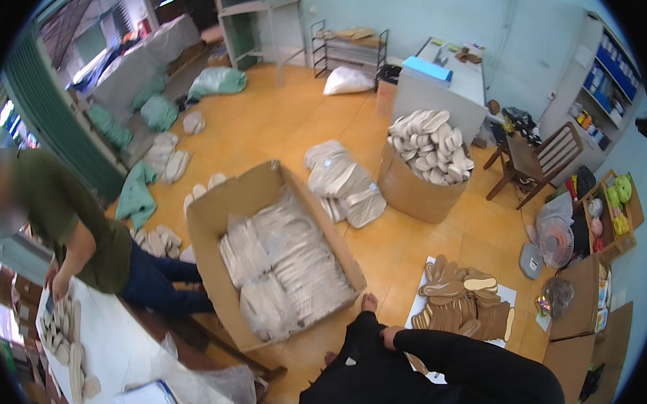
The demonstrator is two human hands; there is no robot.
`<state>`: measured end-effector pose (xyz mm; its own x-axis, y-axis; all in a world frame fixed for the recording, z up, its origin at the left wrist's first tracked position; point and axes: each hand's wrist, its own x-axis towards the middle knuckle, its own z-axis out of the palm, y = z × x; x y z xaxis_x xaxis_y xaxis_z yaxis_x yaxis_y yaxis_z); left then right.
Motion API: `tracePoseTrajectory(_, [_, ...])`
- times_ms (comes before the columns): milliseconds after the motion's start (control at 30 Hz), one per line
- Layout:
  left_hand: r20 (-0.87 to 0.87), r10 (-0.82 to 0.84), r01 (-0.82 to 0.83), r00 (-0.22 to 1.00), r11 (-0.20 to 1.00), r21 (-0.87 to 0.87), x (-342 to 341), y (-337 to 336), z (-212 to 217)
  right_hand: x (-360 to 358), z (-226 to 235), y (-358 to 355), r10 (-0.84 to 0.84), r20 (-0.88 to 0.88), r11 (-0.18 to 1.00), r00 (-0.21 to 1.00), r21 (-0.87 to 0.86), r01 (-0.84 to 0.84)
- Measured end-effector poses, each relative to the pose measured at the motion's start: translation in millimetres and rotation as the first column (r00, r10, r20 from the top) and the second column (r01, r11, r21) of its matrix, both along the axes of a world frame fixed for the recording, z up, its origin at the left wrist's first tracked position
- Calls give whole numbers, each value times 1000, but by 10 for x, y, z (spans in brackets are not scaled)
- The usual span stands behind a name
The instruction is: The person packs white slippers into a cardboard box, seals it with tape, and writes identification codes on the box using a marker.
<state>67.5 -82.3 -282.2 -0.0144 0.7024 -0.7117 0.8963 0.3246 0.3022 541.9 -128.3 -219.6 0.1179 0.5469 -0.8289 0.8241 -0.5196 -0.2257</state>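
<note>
Left of the right hand [389,337], an open carton [239,196] holds bagged soles [305,257].

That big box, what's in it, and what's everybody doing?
The big box stands open, holding pale shoe soles in clear bags. The camera wearer's right hand seems to rest on black clothes; the left hand is out of view. Brown soles sit piled on a white sheet. Another person stands at the white table, a hand by loose pale soles.

Matt cloth trousers [358,344]; matt cardboard box [251,188]; glossy plastic bags [288,257]; smooth floor [276,119]; wooden chair [524,156].
</note>
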Motion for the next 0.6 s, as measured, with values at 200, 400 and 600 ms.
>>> tracePoseTrajectory(200, [149, 152, -169, 977, 979, 114, -160, -515, -93, 130, -114, -56, 3, 17, 995, 1000, 101, -5])
tracePoseTrajectory(400, [279, 653, -608, 705, 758, -237, 22, -765, 147, 347, 28, -93, 48, 30, 989, 998, 141, -51])
tracePoseTrajectory(600, [66, 362, -339, 930, 912, -231, 337, -702, 431, 579, 78, 108, 24, 15, 991, 1000, 128, -25])
